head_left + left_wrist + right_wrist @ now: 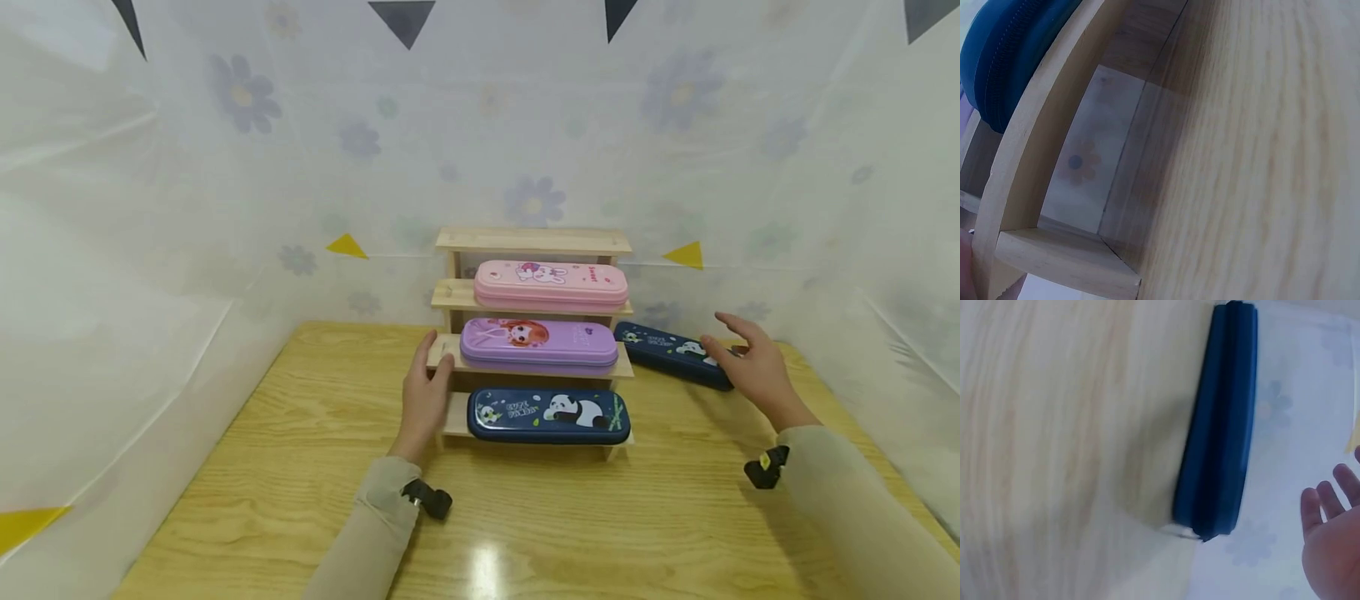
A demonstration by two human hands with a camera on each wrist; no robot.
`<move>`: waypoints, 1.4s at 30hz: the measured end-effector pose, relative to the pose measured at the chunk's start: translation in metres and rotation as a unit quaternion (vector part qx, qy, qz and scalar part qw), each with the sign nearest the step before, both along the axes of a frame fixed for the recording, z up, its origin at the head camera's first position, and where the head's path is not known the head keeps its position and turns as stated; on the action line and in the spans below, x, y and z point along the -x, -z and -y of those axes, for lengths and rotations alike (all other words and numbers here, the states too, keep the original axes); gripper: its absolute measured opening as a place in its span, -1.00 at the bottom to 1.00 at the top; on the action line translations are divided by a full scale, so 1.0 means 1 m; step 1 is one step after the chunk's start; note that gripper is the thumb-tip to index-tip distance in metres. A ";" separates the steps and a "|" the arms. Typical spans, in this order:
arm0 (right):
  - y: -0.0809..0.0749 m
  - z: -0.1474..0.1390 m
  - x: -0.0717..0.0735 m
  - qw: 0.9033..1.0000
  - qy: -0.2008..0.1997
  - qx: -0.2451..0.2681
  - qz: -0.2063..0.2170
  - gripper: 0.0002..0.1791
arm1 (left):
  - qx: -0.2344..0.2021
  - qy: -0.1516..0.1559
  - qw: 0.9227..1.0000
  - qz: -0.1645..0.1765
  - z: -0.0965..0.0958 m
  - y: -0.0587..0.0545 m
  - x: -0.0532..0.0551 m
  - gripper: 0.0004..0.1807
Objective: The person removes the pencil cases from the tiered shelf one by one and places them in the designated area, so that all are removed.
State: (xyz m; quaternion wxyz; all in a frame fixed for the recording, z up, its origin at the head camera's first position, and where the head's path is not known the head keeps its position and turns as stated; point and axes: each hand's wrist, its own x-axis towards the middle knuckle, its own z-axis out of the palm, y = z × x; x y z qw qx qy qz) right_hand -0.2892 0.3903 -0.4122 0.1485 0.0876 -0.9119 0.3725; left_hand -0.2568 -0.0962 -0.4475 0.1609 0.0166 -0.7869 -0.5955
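A stepped wooden rack point(534, 240) stands mid-table with a pencil case on each of its three lower steps: pink with a rabbit point(551, 285), purple with a girl point(538, 343) and navy with a panda point(549, 415). My left hand point(425, 398) rests at the rack's left end, fingers fairly straight. Only a sliver of it shows in the left wrist view. A second navy panda pencil case point(671, 354) lies slanted on the table right of the rack. Over its right end is my right hand point(757, 371), fingers spread; the right wrist view shows the hand apart from the case point(1216, 425).
The wooden table point(300, 467) runs to pale curtains point(420, 125) with flower prints at the back and sides. The rack's top step is at the back. Yellow and dark triangles mark the curtains.
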 end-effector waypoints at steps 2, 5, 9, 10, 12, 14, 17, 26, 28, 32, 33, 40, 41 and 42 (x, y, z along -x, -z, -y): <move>-0.004 0.005 0.000 1.000 0.003 0.008 -0.022 -0.28 | 0.000 -0.001 1.000 -0.001 0.000 0.000 0.000 -0.39; -0.010 0.015 0.000 0.998 0.012 0.013 -0.056 -0.32 | -0.002 0.001 1.000 -0.006 0.000 0.000 0.000 -0.38; -0.018 0.027 0.000 0.995 0.012 0.030 -0.090 -0.36 | 0.000 0.002 1.000 -0.008 0.001 0.001 0.000 -0.38; -0.021 0.030 0.000 0.995 0.011 0.034 -0.096 -0.36 | 0.001 0.003 1.000 -0.009 0.000 0.001 0.000 -0.38; -0.025 0.035 0.000 0.994 0.004 0.040 -0.106 -0.37 | 0.003 0.004 1.000 -0.009 0.000 0.001 0.000 -0.39; -0.029 0.042 0.001 0.993 -0.004 0.043 -0.114 -0.38 | 0.002 0.004 1.000 -0.009 0.001 0.001 0.000 -0.39; -0.034 0.051 0.003 0.991 -0.019 0.042 -0.126 -0.38 | 0.001 0.005 1.000 -0.009 0.002 0.002 0.001 -0.39; -0.048 0.075 0.011 0.987 -0.052 0.044 -0.149 -0.36 | -0.001 0.007 1.000 -0.008 0.001 0.001 0.000 -0.39; -0.052 0.081 0.013 0.986 -0.058 0.042 -0.151 -0.36 | -0.002 0.007 1.000 -0.009 0.001 0.001 0.000 -0.39; -0.058 0.093 0.017 0.984 -0.074 0.041 -0.154 -0.35 | 0.000 0.007 1.000 -0.010 0.002 0.002 0.001 -0.39; -0.059 0.095 0.018 0.984 -0.077 0.041 -0.154 -0.35 | 0.000 0.007 1.000 -0.010 0.002 0.002 0.001 -0.39; -0.064 0.111 0.024 0.983 -0.093 0.028 -0.156 -0.33 | -0.001 0.006 1.000 -0.014 0.001 0.003 0.002 -0.39; -0.064 0.113 0.024 0.983 -0.096 0.026 -0.157 -0.33 | 0.000 0.006 1.000 -0.014 0.001 0.003 0.002 -0.39; -0.065 0.115 0.024 0.982 -0.099 0.025 -0.158 -0.33 | 0.001 0.006 1.000 -0.015 0.001 0.003 0.002 -0.39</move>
